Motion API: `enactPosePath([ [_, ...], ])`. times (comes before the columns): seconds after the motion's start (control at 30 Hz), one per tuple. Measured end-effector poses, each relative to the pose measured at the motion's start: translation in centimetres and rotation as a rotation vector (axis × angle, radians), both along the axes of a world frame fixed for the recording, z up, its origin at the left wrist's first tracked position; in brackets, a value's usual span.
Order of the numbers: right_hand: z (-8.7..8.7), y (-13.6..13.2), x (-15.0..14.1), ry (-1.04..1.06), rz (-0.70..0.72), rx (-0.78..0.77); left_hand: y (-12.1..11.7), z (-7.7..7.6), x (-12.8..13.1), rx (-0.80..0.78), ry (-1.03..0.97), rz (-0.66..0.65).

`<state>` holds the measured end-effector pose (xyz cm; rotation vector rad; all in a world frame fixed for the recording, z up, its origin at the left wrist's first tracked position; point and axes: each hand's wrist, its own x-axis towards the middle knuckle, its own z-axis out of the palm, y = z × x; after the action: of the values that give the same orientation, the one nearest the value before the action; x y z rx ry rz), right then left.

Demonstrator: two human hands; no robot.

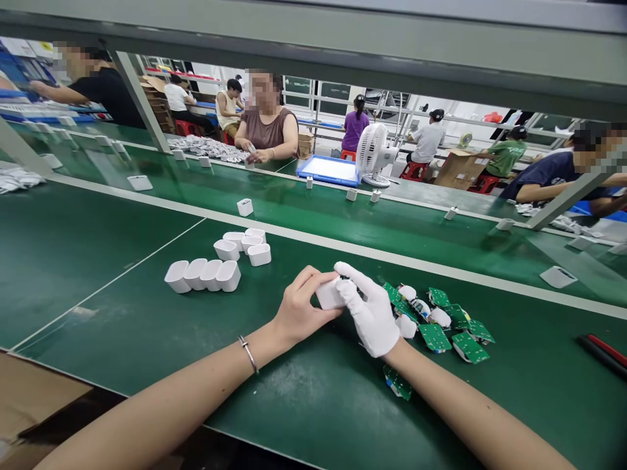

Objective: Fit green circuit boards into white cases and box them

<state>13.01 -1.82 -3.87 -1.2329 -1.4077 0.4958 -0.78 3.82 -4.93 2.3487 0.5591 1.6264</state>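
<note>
1. Two hands meet above the green bench (147, 346): my left hand (298, 307) pinches a white casing (328, 295) between thumb and fingers.
2. I have my gloved right hand (375, 320) at the casing's right end; whether it pinches anything, I cannot tell.
3. Open white cups (202, 275) stand off to my left.
4. Green circuit boards (435, 338) lie scattered just beside my glove.

case (329, 296): smooth plastic, satin sheen | glove (377, 323): matt cloth | bracelet (249, 354): shiny metal | worktop (142, 339): smooth, faintly glossy
</note>
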Motion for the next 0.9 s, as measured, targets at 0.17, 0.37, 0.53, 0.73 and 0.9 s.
enactPosePath([
  [0.17, 0.2, -0.1, -0.4, 0.235, 0.032, -0.069, 0.0, 0.1, 0.1, 0.031, -0.001, 0.026],
  [0.37, 0.2, -0.1, -0.4, 0.051, 0.020, 0.086, -0.4, 0.4, 0.2, 0.042, -0.021, 0.050],
  [0.53, -0.2, 0.2, -0.3, 0.106, -0.035, 0.034, -0.6, 0.5, 0.2, 0.020, -0.009, 0.056],
  [0.73, 0.1, -1.3, 0.2, 0.044, 0.065, 0.017, -0.6, 0.7, 0.1, -0.015, -0.025, 0.065],
  [0.9, 1.0, -1.3, 0.3, 0.287, 0.108, -0.061, -0.4, 0.6, 0.0, -0.024, -0.041, 0.077],
])
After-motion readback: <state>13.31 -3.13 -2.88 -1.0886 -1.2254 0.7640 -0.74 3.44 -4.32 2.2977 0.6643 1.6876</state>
